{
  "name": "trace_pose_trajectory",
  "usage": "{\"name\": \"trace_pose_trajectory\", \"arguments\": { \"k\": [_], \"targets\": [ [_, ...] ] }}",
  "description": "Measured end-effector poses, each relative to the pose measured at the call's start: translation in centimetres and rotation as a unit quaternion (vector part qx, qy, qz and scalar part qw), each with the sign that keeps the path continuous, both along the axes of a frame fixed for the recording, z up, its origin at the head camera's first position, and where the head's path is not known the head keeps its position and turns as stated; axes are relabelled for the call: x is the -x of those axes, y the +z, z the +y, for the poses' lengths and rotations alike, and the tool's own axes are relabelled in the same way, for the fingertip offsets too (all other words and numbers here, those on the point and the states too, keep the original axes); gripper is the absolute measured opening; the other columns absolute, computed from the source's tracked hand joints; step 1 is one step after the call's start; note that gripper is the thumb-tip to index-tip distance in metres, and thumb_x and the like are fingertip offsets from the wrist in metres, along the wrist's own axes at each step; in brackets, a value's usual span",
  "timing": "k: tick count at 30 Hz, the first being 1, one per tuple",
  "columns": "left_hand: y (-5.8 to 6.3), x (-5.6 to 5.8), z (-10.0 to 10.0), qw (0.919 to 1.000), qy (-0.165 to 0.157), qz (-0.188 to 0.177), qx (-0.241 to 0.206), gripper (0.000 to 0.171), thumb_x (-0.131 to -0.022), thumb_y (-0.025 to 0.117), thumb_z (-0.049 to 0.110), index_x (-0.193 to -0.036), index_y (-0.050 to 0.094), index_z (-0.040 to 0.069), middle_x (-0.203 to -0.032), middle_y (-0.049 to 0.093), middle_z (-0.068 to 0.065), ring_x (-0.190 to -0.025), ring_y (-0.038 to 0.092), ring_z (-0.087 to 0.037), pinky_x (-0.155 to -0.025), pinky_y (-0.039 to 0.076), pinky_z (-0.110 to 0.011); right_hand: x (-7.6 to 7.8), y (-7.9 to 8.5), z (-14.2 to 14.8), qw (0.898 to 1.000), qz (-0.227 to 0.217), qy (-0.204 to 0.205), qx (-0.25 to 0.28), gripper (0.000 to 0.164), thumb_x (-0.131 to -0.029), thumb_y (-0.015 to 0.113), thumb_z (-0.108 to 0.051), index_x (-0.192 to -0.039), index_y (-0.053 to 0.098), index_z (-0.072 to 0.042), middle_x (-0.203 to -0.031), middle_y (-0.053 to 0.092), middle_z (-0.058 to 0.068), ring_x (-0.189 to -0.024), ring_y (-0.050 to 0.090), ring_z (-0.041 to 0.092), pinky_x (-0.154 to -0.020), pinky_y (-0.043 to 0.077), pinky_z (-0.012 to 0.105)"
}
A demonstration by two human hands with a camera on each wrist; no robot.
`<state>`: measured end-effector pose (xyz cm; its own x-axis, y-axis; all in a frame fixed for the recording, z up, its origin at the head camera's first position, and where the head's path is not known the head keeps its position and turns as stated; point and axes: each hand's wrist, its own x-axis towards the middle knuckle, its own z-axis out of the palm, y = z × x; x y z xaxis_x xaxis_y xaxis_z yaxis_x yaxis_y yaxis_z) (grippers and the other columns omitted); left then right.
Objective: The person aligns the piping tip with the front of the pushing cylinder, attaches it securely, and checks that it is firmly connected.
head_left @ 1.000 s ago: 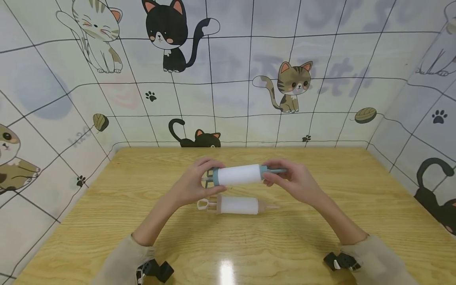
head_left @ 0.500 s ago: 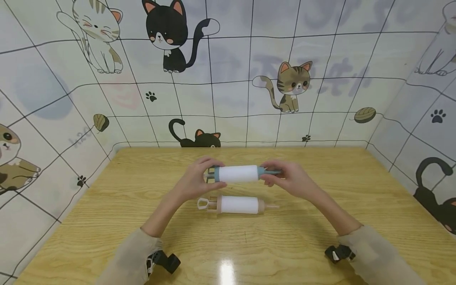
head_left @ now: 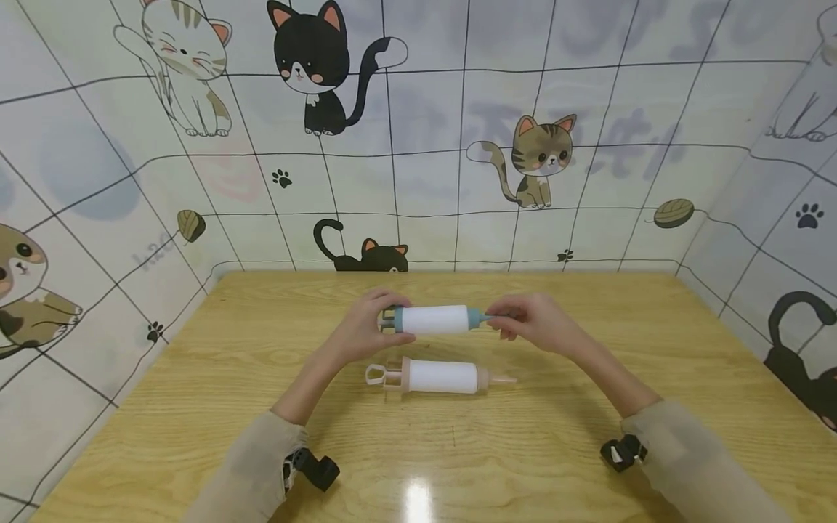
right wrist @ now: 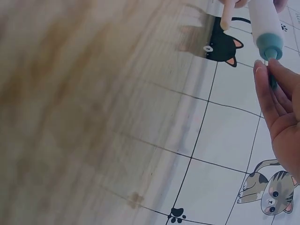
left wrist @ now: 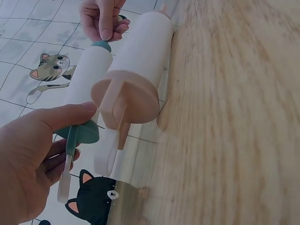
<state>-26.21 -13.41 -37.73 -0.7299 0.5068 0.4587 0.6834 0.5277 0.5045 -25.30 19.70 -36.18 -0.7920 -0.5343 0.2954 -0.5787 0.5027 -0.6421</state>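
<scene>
A large plastic syringe [head_left: 436, 319] with a white barrel and teal ends is held level above the table. My left hand [head_left: 362, 327] grips its plunger end, thumb and fingers on either side of the teal flange [left wrist: 87, 132]. A pale plunger handle [left wrist: 64, 183] hangs below that thumb in the left wrist view. At the other end my right hand [head_left: 539, 323] pinches the thin teal nozzle between thumb and fingers. A dark green piece [right wrist: 273, 82] shows between those fingers in the right wrist view; whether it is separate from the nozzle I cannot tell.
A second syringe [head_left: 443, 377], white with pale pink ends, lies on the wooden table [head_left: 451, 450] just nearer than the held one. Its nozzle [head_left: 503, 379] points right. A cat-patterned wall covering [head_left: 431, 181] stands behind and along both sides.
My right hand's fingers have shifted outward along the nozzle, away from the barrel, uncovering the teal collar. The held syringe has moved slightly left. My left hand keeps its grip.
</scene>
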Motion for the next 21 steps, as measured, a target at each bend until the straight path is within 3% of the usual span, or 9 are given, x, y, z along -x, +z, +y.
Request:
{"name": "trace_pose_trajectory", "arguments": {
  "k": [6,12,21],
  "targets": [
    [-0.4,0.8,0.5,0.9994,0.013,-0.010,0.029,0.047,-0.078,0.089,0.022,-0.117,0.069,0.008,-0.117,0.066,-0.009,-0.108,0.060,-0.028,-0.093,0.050,-0.046,1.0,-0.1,0.2,0.999,0.000,0.004,-0.039,0.010,-0.096,0.068,-0.006,-0.101,0.071,0.003,-0.080,0.071,0.012,-0.068,0.069,0.032,-0.061,0.059,0.034],
    [-0.8,1.6,1.3,0.9982,0.024,-0.024,0.049,0.048,-0.078,0.089,0.022,-0.120,0.069,0.008,-0.119,0.066,-0.010,-0.111,0.057,-0.029,-0.094,0.049,-0.046,1.9,-0.5,0.4,0.997,-0.030,-0.006,-0.071,0.007,-0.096,0.069,-0.006,-0.097,0.071,0.001,-0.080,0.070,0.011,-0.067,0.066,0.031,-0.059,0.056,0.033],
    [-1.6,2.4,1.8,0.9960,0.010,-0.067,0.059,0.049,-0.080,0.088,0.021,-0.121,0.067,0.005,-0.126,0.063,-0.013,-0.116,0.057,-0.031,-0.097,0.049,-0.045,2.6,-0.8,0.6,0.993,-0.042,0.006,-0.112,0.007,-0.095,0.068,-0.003,-0.097,0.072,0.002,-0.086,0.073,0.012,-0.070,0.068,0.028,-0.062,0.055,0.028]
  ]
}}
